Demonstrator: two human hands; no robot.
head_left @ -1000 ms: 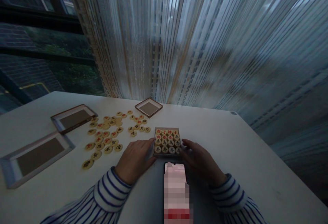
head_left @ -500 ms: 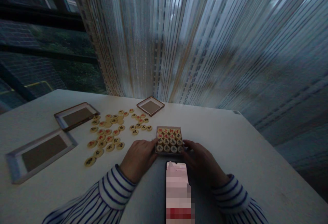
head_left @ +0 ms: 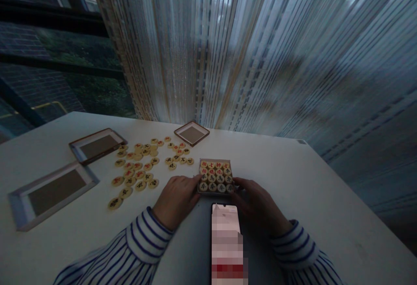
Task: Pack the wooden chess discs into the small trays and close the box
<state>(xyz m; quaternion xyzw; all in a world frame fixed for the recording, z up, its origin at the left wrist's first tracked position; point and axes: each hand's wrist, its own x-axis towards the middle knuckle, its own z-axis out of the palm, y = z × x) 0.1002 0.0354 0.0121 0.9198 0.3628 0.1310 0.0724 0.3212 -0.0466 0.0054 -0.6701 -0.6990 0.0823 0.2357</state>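
While holding shallow square pale-walled box (head_left: 215, 161), 12 o'clock of black-rimmed rectangular phone (head_left: 225, 212), between fingers of left hand (head_left: 176, 199) at 9 and right hand (head_left: 259, 203) at 3, press evenly, stay level.

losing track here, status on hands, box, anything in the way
Left hand and right hand at opposite sides of box. Box uncovered, discs in four rows of four. Phone close on near side.

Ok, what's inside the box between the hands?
In the box are round pieces in four rows of four: the farthest row red-lettered, the nearest two black. Whatever lies beneath them is covered and cannot be seen.
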